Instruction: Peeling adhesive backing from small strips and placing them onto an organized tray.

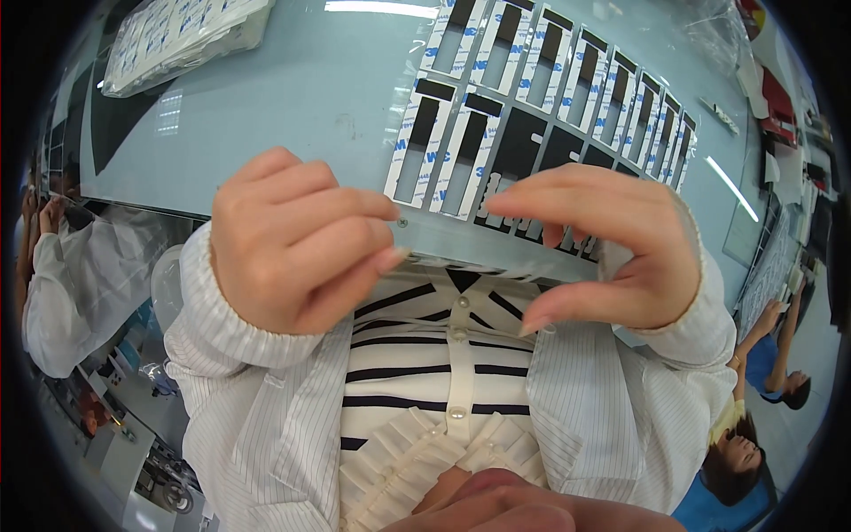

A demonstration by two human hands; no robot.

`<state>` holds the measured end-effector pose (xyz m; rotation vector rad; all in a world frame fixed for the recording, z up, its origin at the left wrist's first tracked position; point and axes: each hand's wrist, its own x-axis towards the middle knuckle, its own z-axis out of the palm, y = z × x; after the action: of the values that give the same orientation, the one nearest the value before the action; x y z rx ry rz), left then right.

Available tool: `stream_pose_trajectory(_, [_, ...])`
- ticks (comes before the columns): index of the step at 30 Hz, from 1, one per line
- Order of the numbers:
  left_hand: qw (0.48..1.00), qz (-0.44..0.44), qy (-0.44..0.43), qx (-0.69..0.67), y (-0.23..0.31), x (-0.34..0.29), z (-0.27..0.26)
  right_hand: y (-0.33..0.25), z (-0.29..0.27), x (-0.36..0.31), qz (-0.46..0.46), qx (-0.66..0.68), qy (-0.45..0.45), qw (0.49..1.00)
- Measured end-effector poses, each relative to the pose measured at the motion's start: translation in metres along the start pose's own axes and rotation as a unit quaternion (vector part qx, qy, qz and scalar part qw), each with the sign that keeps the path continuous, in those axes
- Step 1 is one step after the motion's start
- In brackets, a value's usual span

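Observation:
Above the table's near edge, my left hand is raised with its fingers curled in toward the thumb. Whether anything small is between its fingertips is hidden. My right hand hovers over the near row, thumb and fingers apart in a C shape, with nothing visible in it. Between and beyond the hands lie rows of flat black pieces. Several carry white adhesive frames with blue print, such as this frame in the near row. Bare black pieces sit to its right, partly covered by my right hand.
A pile of white printed sheets in clear plastic lies at the far left of the blue-grey table. Clear plastic film is at the far right. Other people sit at the right, one in a blue top.

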<state>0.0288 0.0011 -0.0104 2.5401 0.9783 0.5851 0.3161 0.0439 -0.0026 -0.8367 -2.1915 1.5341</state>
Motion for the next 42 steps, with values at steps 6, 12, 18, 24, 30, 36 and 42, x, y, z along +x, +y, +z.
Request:
stream_pose_trajectory(6, [0.998, -0.022, 0.036, 0.037, -0.009, 0.005, -0.005, 0.007, 0.017, -0.003, -0.028, -0.053, 0.038, 0.998])
stream_pose_trajectory(12, [0.988, -0.115, 0.007, -0.099, -0.004, 0.008, 0.008, 0.004, 0.020, -0.005, 0.010, -0.054, 0.079, 0.995])
stream_pose_trajectory(18, [0.964, -0.142, 0.000, -0.225, 0.004, 0.003, 0.007, -0.005, 0.017, -0.009, 0.063, 0.041, 0.008, 0.997])
stream_pose_trajectory(24, [0.933, -0.196, -0.009, -0.302, -0.010, 0.001, 0.000, 0.000, 0.018, -0.001, 0.140, 0.366, 0.038, 0.919])
stream_pose_trajectory(30, [0.928, -0.093, -0.023, -0.361, -0.011, 0.011, -0.014, 0.000, 0.031, 0.010, 0.232, 0.442, -0.105, 0.860])
stream_pose_trajectory(36, [0.869, -0.019, -0.072, -0.489, -0.015, 0.015, -0.009, 0.002, 0.041, 0.010, 0.177, 0.369, -0.108, 0.906])
stream_pose_trajectory(42, [0.861, -0.062, -0.094, -0.496, -0.015, 0.008, -0.012, 0.002, 0.031, 0.002, 0.006, 0.071, 0.042, 0.997])
